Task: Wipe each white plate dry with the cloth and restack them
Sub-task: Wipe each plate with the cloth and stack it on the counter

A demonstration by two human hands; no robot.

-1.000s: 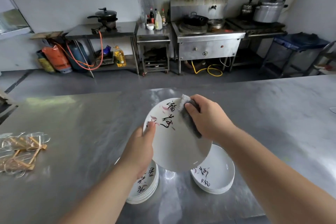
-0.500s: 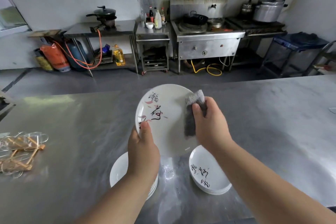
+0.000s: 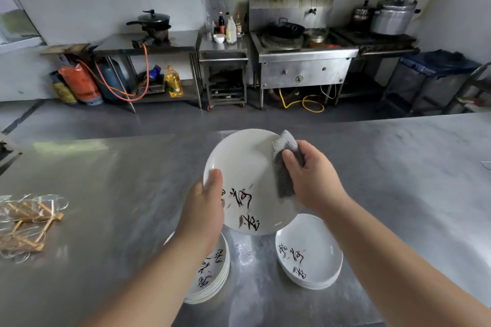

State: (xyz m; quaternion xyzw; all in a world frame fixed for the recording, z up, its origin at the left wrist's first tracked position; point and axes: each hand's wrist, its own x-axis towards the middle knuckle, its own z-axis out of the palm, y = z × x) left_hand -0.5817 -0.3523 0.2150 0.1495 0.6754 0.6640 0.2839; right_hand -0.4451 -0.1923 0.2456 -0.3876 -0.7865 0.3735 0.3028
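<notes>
A white plate with black brush lettering is held tilted above the steel table. My left hand grips its left rim, thumb on the face. My right hand pinches a grey cloth and presses it against the plate's right side. Below the left hand stands a stack of several white plates, partly hidden by my forearm. To the right sits a shorter stack of white plates, lettering facing up.
A heap of clear bags with wooden sticks lies at the table's left. Across the aisle stand steel counters, a wok stove, gas cylinders and a large pot. Water smears show on the table between the stacks.
The plate has been turned in my hands, so its lettering went from the upper left to the lower middle. The cloth now sits at the plate's upper right rim.
</notes>
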